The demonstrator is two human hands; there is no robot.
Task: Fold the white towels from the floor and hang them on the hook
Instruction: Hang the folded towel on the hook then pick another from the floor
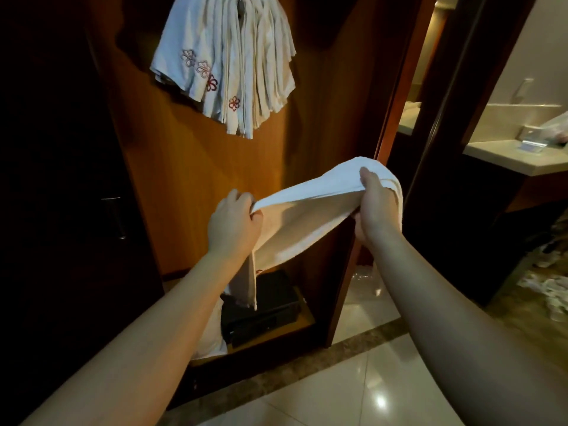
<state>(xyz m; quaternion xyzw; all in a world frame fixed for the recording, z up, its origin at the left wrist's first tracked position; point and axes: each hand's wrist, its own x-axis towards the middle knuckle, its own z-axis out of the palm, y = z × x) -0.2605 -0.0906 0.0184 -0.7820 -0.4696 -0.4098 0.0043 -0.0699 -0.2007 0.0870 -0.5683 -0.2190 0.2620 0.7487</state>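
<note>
Both hands, left hand (234,222) and right hand (375,202), clamp the white towel (310,210) taut between them, probably squaring a fold, beneath the hung towels (227,59).

One held towel (307,216); hung towel bunch (227,63), count unclear; two hands.

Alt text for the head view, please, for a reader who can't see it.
Both hands, left and right, grip a white towel stretched between them before a wooden wardrobe. Above, a bunch of folded towels with red flower embroidery hangs. A black box sits on the wardrobe's bottom shelf.
</note>
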